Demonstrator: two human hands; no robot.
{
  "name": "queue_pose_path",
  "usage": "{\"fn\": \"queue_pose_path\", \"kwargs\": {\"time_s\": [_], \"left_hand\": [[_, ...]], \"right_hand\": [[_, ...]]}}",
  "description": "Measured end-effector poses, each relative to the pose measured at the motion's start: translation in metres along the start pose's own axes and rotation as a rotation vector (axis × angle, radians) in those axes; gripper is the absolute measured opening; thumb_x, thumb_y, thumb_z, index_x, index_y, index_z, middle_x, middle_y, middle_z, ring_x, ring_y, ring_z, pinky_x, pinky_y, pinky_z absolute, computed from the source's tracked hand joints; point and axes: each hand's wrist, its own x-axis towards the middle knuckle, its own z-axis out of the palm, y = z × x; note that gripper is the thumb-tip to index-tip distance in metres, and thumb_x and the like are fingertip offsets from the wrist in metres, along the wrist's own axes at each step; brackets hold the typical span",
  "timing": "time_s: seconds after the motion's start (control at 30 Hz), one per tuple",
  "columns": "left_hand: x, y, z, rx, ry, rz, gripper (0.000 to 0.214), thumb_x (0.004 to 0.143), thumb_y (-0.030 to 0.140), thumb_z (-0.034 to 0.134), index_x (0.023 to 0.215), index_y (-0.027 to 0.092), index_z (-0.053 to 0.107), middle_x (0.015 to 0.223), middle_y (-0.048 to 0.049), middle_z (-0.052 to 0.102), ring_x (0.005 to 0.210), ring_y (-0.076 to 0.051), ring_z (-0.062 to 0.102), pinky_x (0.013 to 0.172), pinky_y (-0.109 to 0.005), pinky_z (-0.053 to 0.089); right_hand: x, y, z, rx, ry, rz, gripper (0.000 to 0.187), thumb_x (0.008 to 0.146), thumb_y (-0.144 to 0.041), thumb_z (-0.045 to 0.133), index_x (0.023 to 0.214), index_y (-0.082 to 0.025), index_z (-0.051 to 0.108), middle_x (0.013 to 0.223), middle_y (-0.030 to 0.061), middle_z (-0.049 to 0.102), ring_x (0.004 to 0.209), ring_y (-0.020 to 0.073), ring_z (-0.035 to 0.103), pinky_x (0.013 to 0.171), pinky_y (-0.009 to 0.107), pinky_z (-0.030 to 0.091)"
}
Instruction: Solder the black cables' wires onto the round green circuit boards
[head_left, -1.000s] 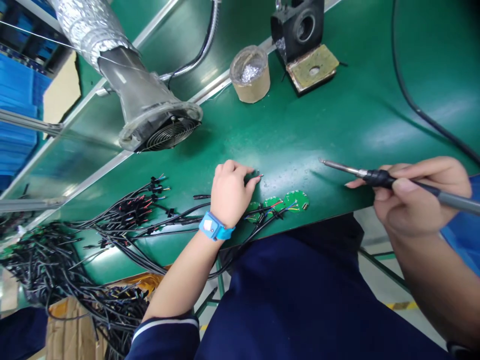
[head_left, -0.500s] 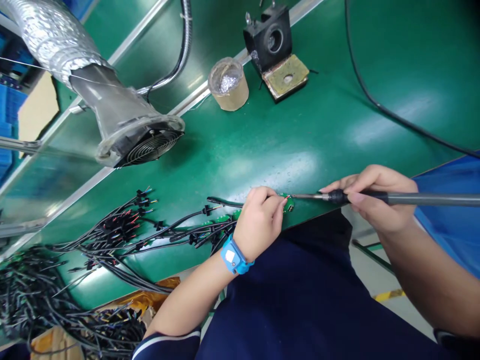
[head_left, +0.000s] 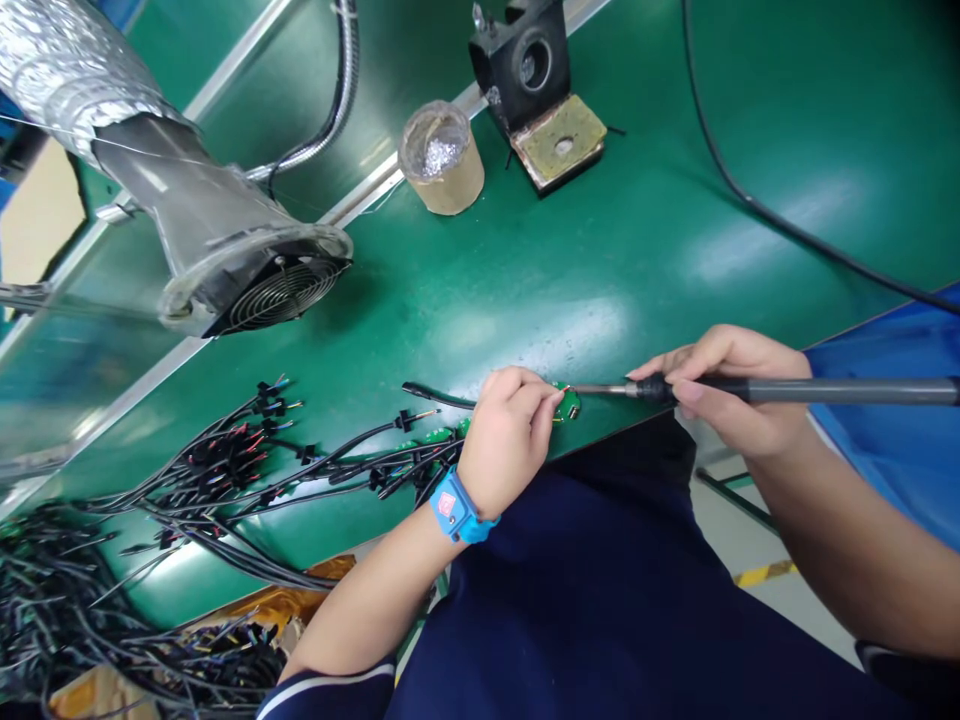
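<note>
Head view: I see the circuit board (head_left: 568, 405) by the tabletop's (head_left: 637, 250) near edge.
My left hand (head_left: 510, 430) has fingers together at the board's left side, catch hidden; my right (head_left: 731, 385) clamps the soldering iron (head_left: 862, 391). I judge the board light, stiff, fragile: rim-hold best.

We look through a single head-worn camera, facing forward and steeply down across the tabletop (head_left: 645, 260), which slants through the view. The left grip (head_left: 502, 430) and right grip (head_left: 750, 425) sit near, below mid-height; our dark shirt (head_left: 600, 590) spans the lower middle, while the foil duct (head_left: 64, 80) lies farther off, upper left.
</note>
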Motion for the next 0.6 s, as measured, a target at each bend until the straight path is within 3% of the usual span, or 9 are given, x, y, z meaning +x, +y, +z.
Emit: {"fn": "queue_pose_path", "kwargs": {"time_s": [0.37,0.5,0.6], "left_hand": [[0.0011,-0.0002,0.0015,0.043,-0.025,0.002,0.012,0.089,0.019,0.052,0.084,0.015,0.062,0.085,-0.0051,0.059,0.083,-0.015,0.053,0.079,-0.031,0.045],[0.0018,0.0004,0.0007,0.061,-0.03,0.012,0.012,0.089,0.019,0.052,0.085,0.015,0.062,0.084,-0.0051,0.059,0.082,-0.015,0.053,0.078,-0.031,0.046],[0.0012,0.0015,0.0001,0.09,-0.03,0.031,0.012,0.09,0.019,0.051,0.085,0.015,0.062,0.084,-0.0054,0.059,0.082,-0.016,0.052,0.078,-0.031,0.045]], "right_hand": [[0.0034,-0.0015,0.0,-0.061,0.012,0.04,0.007,0.072,-0.016,0.065,0.075,-0.021,0.061,0.052,-0.0041,0.054,0.061,0.0209,0.064,0.064,0.041,0.056],[0.0062,-0.0007,0.0001,0.036,0.141,0.042,0.008,0.073,-0.022,0.065,0.07,-0.021,0.058,0.045,-0.0072,0.047,0.041,0.014,0.051,0.059,0.04,0.054],[0.0064,0.0009,0.001,0.051,0.176,0.047,0.01,0.073,-0.022,0.066,0.068,-0.021,0.057,0.044,-0.0072,0.047,0.037,0.0108,0.044,0.052,0.036,0.051]]}}
